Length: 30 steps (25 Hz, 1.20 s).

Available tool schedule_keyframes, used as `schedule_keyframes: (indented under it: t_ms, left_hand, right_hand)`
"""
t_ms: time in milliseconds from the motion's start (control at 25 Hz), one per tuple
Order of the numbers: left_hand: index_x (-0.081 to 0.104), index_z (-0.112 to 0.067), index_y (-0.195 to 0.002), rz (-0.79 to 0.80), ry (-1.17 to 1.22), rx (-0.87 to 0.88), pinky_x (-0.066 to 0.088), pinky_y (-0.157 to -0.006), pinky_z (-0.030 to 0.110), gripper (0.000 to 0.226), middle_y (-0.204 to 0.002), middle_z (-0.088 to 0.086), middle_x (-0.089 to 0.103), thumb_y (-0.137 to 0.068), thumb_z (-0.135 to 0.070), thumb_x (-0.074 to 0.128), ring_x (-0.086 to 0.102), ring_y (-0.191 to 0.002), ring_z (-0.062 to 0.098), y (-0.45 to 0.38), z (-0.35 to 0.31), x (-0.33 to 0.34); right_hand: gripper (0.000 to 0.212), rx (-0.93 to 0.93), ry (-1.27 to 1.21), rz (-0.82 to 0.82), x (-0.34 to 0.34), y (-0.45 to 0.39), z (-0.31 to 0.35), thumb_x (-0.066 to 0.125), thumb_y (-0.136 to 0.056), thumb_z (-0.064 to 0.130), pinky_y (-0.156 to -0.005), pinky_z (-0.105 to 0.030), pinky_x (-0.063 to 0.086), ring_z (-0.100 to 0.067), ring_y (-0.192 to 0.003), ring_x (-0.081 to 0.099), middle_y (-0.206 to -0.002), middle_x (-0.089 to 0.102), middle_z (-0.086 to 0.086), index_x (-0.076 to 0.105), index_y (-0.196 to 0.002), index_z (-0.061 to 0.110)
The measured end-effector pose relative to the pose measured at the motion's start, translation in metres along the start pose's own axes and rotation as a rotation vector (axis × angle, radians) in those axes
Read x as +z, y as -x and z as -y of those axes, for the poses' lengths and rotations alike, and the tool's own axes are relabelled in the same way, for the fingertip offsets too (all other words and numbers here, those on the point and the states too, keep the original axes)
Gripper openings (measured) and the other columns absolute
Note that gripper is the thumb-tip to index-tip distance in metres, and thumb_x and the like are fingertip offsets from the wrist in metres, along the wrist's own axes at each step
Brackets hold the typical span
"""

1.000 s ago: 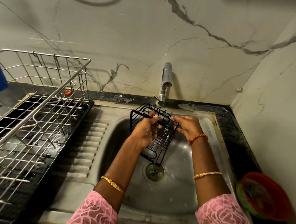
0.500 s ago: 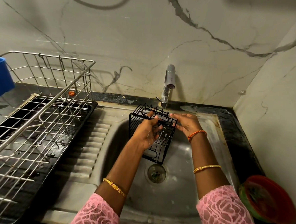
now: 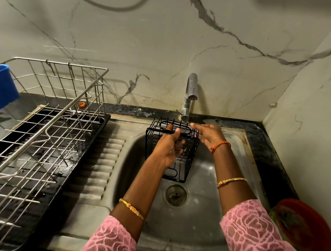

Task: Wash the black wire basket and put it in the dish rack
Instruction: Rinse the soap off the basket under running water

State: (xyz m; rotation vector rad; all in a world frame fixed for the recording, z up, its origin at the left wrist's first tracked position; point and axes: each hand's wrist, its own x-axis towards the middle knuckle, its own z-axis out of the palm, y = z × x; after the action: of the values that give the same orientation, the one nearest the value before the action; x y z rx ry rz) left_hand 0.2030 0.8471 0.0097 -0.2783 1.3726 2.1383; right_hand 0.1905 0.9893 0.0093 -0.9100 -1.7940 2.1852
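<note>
The black wire basket (image 3: 185, 164) hangs over the steel sink (image 3: 203, 233), under the tap (image 3: 191, 92), from which a thin stream of water falls onto its top edge. My left hand (image 3: 168, 146) grips the basket's upper rim, fingers curled through the wires. My right hand (image 3: 210, 134) is at the basket's right upper corner, fingers stretched out and touching the wires. The steel dish rack (image 3: 35, 134) stands on a black drip tray at the left, with nothing in it.
A blue cup (image 3: 1, 87) hangs at the rack's far left. An orange cap (image 3: 82, 104) lies behind the rack. A red and green bowl (image 3: 305, 228) sits on the counter at the right. The drain (image 3: 176, 195) lies below the basket. The marble wall stands close behind.
The basket has turned more upright and risen a little toward the tap. My right hand has loosened from a grip to outstretched fingers on the corner.
</note>
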Motion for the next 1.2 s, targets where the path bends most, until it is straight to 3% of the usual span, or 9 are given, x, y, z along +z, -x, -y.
schedule_keyframes:
  t_ms: [240,400,680,760,880,1000,1200]
  left_hand:
    - [0.039,-0.037,-0.138,-0.027,-0.021,0.008,0.043,-0.079,0.032,0.045,-0.108,0.001,0.063,-0.097,-0.024,0.051,0.057,-0.101,0.017,-0.001,0.0,0.005]
    - [0.037,-0.036,-0.139,-0.033,-0.031,0.006,0.042,-0.085,0.033,0.047,-0.134,0.008,0.054,-0.097,-0.024,0.051,0.057,-0.107,0.017,0.003,0.003,0.003]
    - [0.039,-0.036,-0.138,-0.046,-0.011,0.01,0.042,-0.085,0.034,0.046,-0.131,0.007,0.056,-0.096,-0.022,0.052,0.057,-0.113,0.02,0.008,0.01,-0.001]
    - [0.04,-0.036,-0.138,-0.048,-0.002,0.013,0.043,-0.082,0.033,0.046,-0.126,0.006,0.058,-0.096,-0.021,0.053,0.057,-0.107,0.018,0.009,0.01,-0.002]
    - [0.04,-0.034,-0.137,-0.05,0.066,0.029,0.046,-0.078,0.033,0.045,-0.115,0.004,0.063,-0.096,-0.017,0.052,0.058,-0.097,0.017,0.008,0.01,-0.003]
    - [0.039,-0.029,-0.136,-0.013,0.256,0.045,0.05,-0.077,0.036,0.043,-0.108,0.004,0.066,-0.098,-0.011,0.046,0.058,-0.086,0.017,0.007,0.008,-0.002]
    - [0.031,-0.027,-0.14,0.053,0.515,0.053,0.048,-0.086,0.049,0.045,-0.112,0.015,0.058,-0.101,-0.005,0.033,0.061,-0.095,0.028,0.011,0.005,0.002]
  right_hand:
    - [0.027,0.026,0.013,-0.013,0.002,-0.009,0.004,0.076,-0.075,0.01,-0.053,-0.02,0.039,-0.012,-0.088,0.053,-0.086,0.06,-0.001,0.05,-0.084,0.012]
    - [0.034,0.048,0.039,-0.021,0.001,-0.012,-0.004,0.075,-0.076,0.01,-0.053,-0.019,0.039,-0.015,-0.096,0.052,-0.102,0.059,-0.008,0.058,-0.104,0.0]
    - [0.051,0.051,0.054,-0.007,0.001,-0.017,-0.015,0.078,-0.072,0.01,-0.054,-0.021,0.045,-0.02,-0.102,0.057,-0.115,0.063,-0.013,0.057,-0.116,-0.005]
    - [0.047,0.058,0.031,-0.002,0.001,-0.018,-0.015,0.078,-0.072,0.009,-0.056,-0.022,0.047,-0.022,-0.104,0.058,-0.113,0.063,-0.013,0.058,-0.112,-0.004]
    - [0.024,0.052,0.015,0.02,0.003,-0.021,-0.016,0.074,-0.076,0.01,-0.062,-0.025,0.051,-0.021,-0.096,0.059,-0.102,0.064,-0.011,0.061,-0.095,0.003]
    - [0.008,0.083,-0.032,0.001,0.005,-0.026,-0.017,0.058,-0.089,0.009,-0.067,-0.029,0.053,-0.02,-0.084,0.057,-0.092,0.059,-0.011,0.059,-0.094,0.002]
    - [0.022,0.124,-0.076,0.043,0.011,-0.027,-0.015,0.044,-0.093,0.0,-0.043,-0.018,0.051,-0.014,-0.051,0.064,-0.054,0.064,-0.003,0.056,-0.076,0.007]
